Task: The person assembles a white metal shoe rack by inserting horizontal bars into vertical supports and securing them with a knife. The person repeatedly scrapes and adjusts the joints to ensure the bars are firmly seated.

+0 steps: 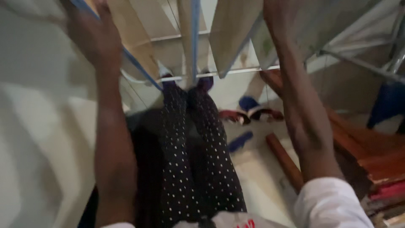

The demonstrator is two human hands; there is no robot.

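I am looking down past a drying rack [219, 72] with white wire rails and blue rods [195, 38]. Several beige cloths [230, 33] hang over it. My left hand [95, 38] reaches up at the top left and lies against a blue rod and a beige cloth [135, 38]; blur hides its grip. My right hand [274, 12] reaches up to the cloths at the top, its fingers cut off by the frame edge. Below are my legs in black dotted trousers [190, 147].
A pair of slippers [249, 115] and a small blue object [240, 141] lie on the pale floor. Brown wooden boards and poles [358, 143] are stacked at the right. A metal frame [363, 63] and something blue [390, 105] stand at the far right.
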